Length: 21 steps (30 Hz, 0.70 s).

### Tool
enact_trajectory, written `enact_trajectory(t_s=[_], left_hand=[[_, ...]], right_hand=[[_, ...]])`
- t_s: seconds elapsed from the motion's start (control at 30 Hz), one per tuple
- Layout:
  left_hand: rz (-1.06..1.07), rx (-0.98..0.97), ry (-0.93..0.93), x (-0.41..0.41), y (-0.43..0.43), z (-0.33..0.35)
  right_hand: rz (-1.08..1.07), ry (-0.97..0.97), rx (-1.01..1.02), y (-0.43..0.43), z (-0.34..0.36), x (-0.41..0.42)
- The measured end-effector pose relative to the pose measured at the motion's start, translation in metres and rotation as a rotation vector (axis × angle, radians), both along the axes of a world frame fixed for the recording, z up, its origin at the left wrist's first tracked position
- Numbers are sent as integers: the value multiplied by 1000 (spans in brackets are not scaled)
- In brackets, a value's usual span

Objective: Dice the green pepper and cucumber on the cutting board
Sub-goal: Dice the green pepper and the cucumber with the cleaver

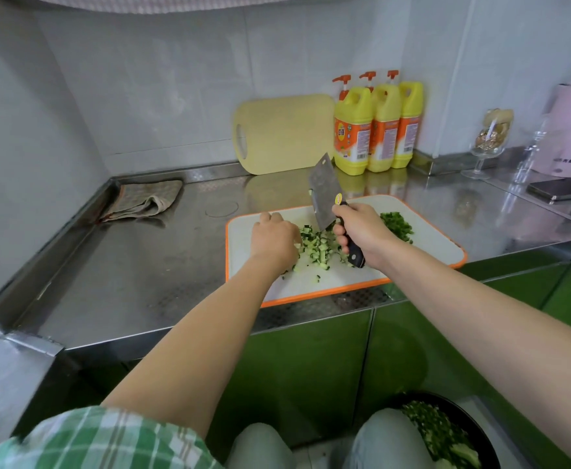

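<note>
Diced cucumber (317,247) heaped mid cutting board (433,248), pale cubes with dark skin, a few strays toward the near orange rim. Diced green pepper (397,225) piled apart, farther right on the same board.

Best done by gathering the cucumber heap tight, then chopping through it in short passes. Turn the heap between passes for even cubes. Keep fingertips tucked back from the edge.

Cleaver (324,189) raised, blade tilted up and away over the heap's far side, heel just above the cubes. Right hand (361,231) wrapped firmly round the black handle, just right of the heap, between cucumber and pepper. Left hand (274,238) knuckles-up at the heap's left edge, fingers bent down toward the cubes. Cannot tell whether pinning any uncut piece, tips hidden.

Judged late in the task, both vegetables mostly cut.

Beyond the board, steel counter (142,265), a yellow board (284,133) leaning on the wall, three detergent bottles (378,130), a folded cloth (145,198) at left.
</note>
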<state>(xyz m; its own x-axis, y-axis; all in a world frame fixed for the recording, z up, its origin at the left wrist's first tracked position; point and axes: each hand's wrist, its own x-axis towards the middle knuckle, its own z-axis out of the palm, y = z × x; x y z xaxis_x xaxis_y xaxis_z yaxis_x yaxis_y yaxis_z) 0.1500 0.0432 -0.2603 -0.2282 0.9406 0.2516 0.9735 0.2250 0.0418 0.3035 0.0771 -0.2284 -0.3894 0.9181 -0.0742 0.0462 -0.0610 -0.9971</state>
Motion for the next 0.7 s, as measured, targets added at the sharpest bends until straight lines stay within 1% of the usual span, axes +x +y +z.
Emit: enact_trajectory(t_s=[0.07,0.13,0.17,0.27,0.37,0.47,0.6,0.7], left_hand=[[-22,24,38,-2,4,1],[-45,100,-21,-6,5,2],[-54,158,-102,-7,6,3],[-42,365,-421,-7,4,8],[54,528,-627,-6,-2,20],[212,663,-786,-13,-11,31],[468,849,-958,-24,-30,38],[565,903,-1037,-31,-46,40]], right_hand=[[1,-6,2,1,-1,0],[0,-9,6,2,-2,1],[-1,-9,8,2,-2,1],[-6,-7,8,2,-3,2],[20,-7,-22,0,0,3],[89,-38,-45,-9,5,1],[185,-108,-35,-31,8,-11],[246,-144,-10,-48,4,-23]])
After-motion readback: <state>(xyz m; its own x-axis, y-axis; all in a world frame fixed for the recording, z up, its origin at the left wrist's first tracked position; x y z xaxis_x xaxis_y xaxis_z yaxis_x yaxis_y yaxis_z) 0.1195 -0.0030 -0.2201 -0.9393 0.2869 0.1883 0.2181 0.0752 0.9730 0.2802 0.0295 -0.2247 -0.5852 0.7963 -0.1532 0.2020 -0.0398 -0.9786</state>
